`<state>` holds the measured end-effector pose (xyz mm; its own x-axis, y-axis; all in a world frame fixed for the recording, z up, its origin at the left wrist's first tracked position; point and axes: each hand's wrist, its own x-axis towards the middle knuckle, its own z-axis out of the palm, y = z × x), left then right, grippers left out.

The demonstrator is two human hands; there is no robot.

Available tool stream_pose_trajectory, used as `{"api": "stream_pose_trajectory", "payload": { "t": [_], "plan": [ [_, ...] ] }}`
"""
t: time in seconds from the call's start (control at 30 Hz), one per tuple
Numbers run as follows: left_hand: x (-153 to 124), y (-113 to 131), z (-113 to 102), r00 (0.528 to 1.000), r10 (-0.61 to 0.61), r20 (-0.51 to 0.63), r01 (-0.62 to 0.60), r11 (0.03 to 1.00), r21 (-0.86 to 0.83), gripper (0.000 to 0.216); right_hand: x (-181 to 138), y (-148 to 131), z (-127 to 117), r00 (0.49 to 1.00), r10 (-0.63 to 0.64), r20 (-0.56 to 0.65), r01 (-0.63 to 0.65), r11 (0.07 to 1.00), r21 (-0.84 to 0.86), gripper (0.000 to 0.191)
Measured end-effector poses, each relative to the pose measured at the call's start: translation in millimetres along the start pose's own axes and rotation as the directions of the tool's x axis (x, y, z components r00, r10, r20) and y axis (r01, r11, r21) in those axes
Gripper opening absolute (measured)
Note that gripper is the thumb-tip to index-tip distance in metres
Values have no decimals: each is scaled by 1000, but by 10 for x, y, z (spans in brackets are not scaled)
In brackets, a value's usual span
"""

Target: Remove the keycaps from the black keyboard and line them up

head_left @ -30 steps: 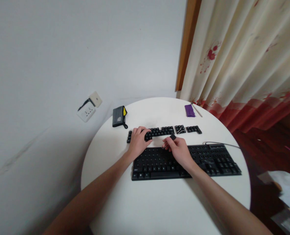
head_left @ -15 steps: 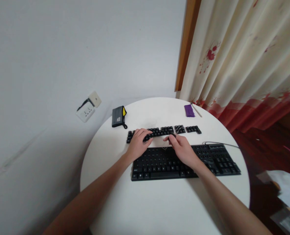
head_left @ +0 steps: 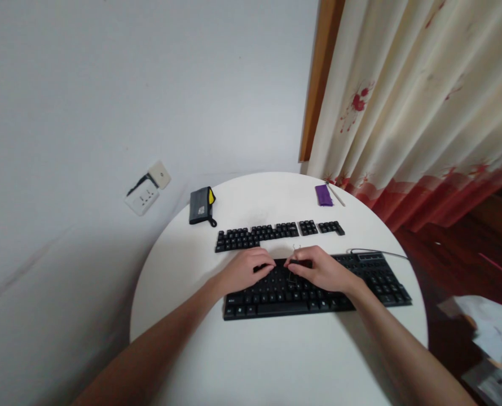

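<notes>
At the bottom centre of the frame: bare white top of the round table (head_left: 276, 361), both my forearms running up across it.

Just above that, mid-frame: black keyboard (head_left: 373, 280) lying flat, long side across the picture. Both hands are on its left half.

My left hand (head_left: 246, 269): palm down, fingers slightly apart and curved, tips resting on the upper key rows. It holds nothing.

My right hand (head_left: 324, 269): palm down, just beside the left, fingertips bunched toward the left hand. A thin wire loop (head_left: 294, 251) shows right at those fingertips, standing over the keys. I cannot tell whether thumb and forefinger are clamped on it; too small to see.

Right of the hands: the keyboard's cable (head_left: 375, 251) leaves its far edge toward the right rim of the table.

Next row back: loose keycaps (head_left: 257, 235) set out in lines on the table, parallel to the keyboard and apart from it, in three groups.

Farther, toward the table's far edge: grey pouch (head_left: 200, 206) with a yellow patch at the left; purple piece (head_left: 323, 195) with a thin stick (head_left: 336, 195) just beside it at the right.

Beyond, left of centre: wall socket (head_left: 143, 195) on the grey wall. Upper right: cream curtain (head_left: 412, 96) with red print, beside a wooden frame (head_left: 316, 84).
</notes>
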<state>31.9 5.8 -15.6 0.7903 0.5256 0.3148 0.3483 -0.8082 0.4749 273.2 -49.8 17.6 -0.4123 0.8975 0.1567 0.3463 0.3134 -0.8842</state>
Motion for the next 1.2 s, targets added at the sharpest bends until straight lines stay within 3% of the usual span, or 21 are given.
{"api": "stream_pose_trajectory", "payload": {
  "t": [0.33,0.5,0.67,0.9,1.03,1.2],
  "plan": [
    [7,-33,9,1000,-14,24,14,1000,-24,22,-78,15,107,979,-121,166,126,992,-21,23],
    [4,-39,18,1000,-15,24,16,999,-28,23,-60,58,195,996,-73,52,83,970,-227,27],
    [3,-43,21,1000,-18,20,18,999,-29,22,-47,99,235,999,-16,28,22,968,-249,28],
    [8,-40,16,1000,-10,26,11,1000,-10,22,-20,197,309,994,84,-67,-95,977,-191,39],
    [12,-8,10,1000,-14,24,14,1000,-9,22,13,221,327,981,109,-160,-122,990,-71,41],
    [26,105,33,990,-96,-106,88,993,-74,17,49,189,352,926,132,-353,-109,990,84,40]
  ]
}}
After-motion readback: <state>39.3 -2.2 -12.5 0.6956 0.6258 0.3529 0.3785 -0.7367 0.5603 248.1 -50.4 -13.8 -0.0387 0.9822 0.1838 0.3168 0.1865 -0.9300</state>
